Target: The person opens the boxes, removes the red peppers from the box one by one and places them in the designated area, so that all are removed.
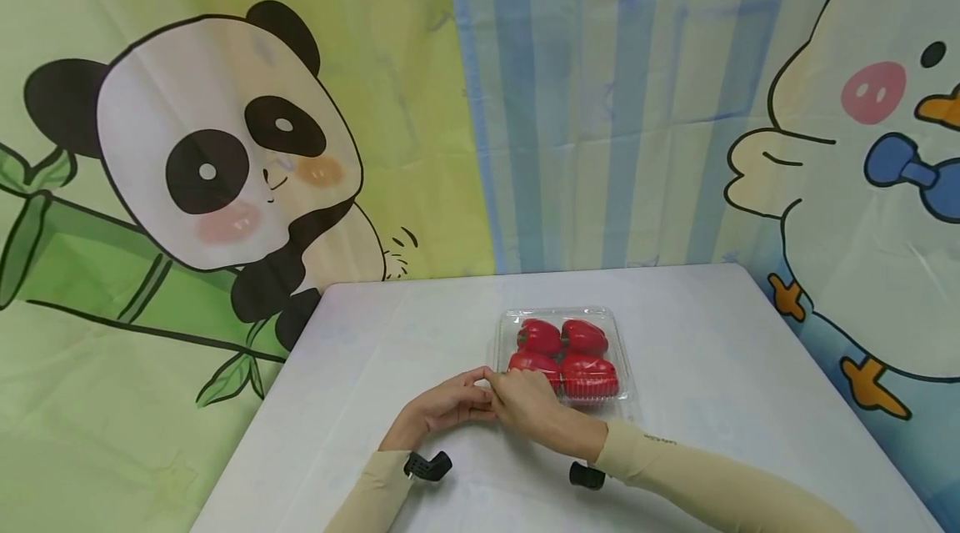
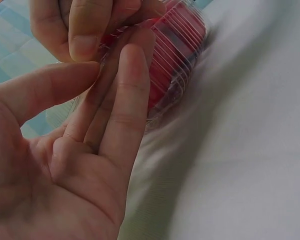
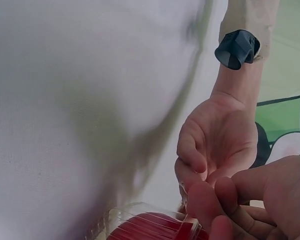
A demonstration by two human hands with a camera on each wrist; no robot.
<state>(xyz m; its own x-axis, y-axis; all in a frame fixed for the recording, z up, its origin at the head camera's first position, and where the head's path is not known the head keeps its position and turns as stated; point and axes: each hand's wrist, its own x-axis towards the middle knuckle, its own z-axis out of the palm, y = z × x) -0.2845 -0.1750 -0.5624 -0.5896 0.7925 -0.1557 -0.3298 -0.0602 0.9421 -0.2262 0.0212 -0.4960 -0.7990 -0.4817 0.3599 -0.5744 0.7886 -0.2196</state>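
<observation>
A clear plastic clamshell box stands on the table, with several red bell peppers inside. At its near left corner my two hands meet. My left hand, palm turned up, pinches the plastic edge between thumb and fingertips. From the other side my right hand pinches the same corner with thumb and forefinger, close against the left fingertips. In the left wrist view the ribbed side of the box shows behind the fingers. My fingers hide the exact spot they grip.
The white table runs out on both sides of the box. Behind it hangs a curtain printed with a panda and a white bird. Dark wrist cameras are strapped over beige sleeves.
</observation>
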